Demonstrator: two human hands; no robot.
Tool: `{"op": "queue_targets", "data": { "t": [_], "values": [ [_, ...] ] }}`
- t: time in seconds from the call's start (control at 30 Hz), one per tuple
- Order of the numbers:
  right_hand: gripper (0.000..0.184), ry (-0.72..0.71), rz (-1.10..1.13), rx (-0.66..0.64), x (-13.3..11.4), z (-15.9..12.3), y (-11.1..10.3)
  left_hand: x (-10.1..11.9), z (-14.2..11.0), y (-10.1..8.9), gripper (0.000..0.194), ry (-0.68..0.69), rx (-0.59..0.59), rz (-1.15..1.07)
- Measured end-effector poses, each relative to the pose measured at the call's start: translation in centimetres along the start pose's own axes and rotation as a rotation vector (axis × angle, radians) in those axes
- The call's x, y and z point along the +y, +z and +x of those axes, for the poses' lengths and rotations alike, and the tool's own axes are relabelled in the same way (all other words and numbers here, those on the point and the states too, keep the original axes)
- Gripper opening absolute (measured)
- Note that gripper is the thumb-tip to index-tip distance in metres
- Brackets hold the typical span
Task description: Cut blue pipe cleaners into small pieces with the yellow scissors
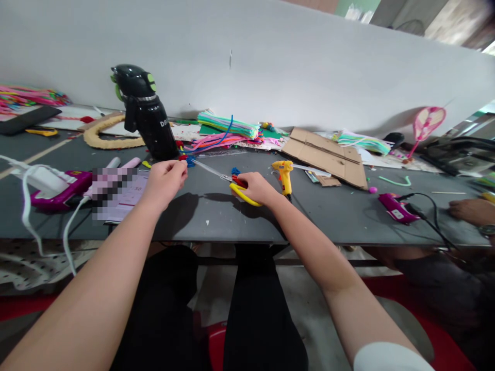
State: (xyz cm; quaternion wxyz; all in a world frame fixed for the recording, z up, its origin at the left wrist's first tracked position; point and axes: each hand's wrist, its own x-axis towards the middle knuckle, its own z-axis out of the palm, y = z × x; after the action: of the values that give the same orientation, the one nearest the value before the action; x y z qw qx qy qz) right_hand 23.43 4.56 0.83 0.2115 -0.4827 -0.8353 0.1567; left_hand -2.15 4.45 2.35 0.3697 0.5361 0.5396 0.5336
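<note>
My right hand (257, 188) grips a pair of scissors (242, 191) with yellow and red handles, its blades pointing left toward my other hand. My left hand (166, 178) is closed in a pinch above the table. Red and blue fuzzy pipe cleaner (189, 161) shows right at its fingertips, partly hidden by the fingers. A small blue fuzzy piece (235, 170) lies just beyond the scissors. Right of my right hand stands a yellow hot glue gun (285, 175). Behind my left hand is a black water bottle (154, 123).
Bundles of pipe cleaners (228, 125) and cardboard (328, 154) lie along the wall. On the left are a phone (126, 198) and a purple power strip (64, 193) with white cables. Another purple strip (398, 208) sits near a co-worker's hand (469, 210) at right.
</note>
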Motion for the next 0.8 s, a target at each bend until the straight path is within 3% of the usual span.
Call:
{"op": "queue_targets", "data": {
  "t": [0.8],
  "values": [
    [0.026,0.013,-0.036,-0.002,0.17,0.18,0.27,0.50,-0.33,0.21,0.030,-0.017,-0.012,0.041]
  ]
}}
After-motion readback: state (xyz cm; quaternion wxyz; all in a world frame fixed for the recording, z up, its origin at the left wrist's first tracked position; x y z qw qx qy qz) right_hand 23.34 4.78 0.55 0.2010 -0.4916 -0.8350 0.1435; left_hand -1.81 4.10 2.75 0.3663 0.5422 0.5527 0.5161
